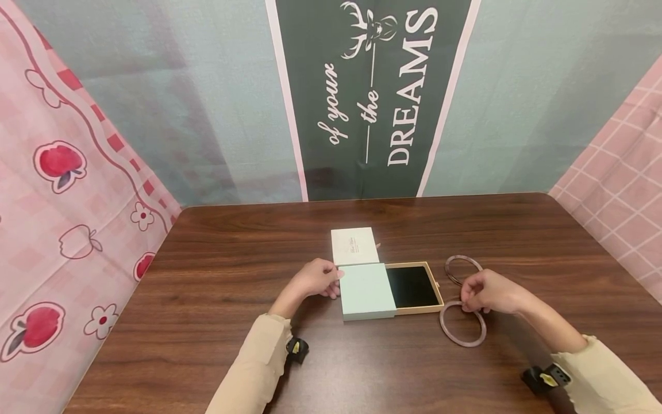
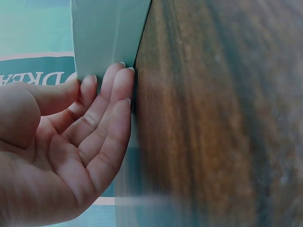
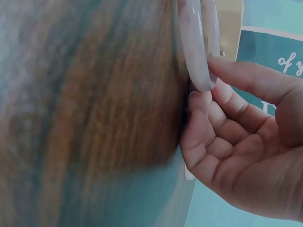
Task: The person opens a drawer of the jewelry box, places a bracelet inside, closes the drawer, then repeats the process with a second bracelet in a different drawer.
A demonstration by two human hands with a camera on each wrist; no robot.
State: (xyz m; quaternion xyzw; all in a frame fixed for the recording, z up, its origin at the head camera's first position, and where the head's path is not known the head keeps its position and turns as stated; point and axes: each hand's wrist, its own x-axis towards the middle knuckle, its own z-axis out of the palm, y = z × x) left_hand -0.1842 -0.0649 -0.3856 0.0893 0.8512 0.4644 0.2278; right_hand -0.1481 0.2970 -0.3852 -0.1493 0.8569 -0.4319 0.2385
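Note:
A pale mint box sleeve (image 1: 366, 290) lies on the wooden table with its tan-rimmed drawer (image 1: 435, 283) partly out to the right, showing a dark interior. My left hand (image 1: 316, 278) is at the sleeve's left side. In the left wrist view, nearly straight fingertips touch the side wall (image 2: 102, 35) and the thumb rests at its edge. To the right of the drawer, my right hand (image 1: 491, 292) pinches the nearer pale pinkish bangle (image 1: 467, 344) between thumb and fingers. A second bangle (image 1: 464, 257) lies just behind, partly hidden by that hand.
A white printed box or lid (image 1: 354, 246) lies directly behind the mint sleeve. The wooden table (image 1: 233, 247) ends at a hanging cloth (image 1: 207, 115) with lettering. Pink patterned cloths hang at left and right.

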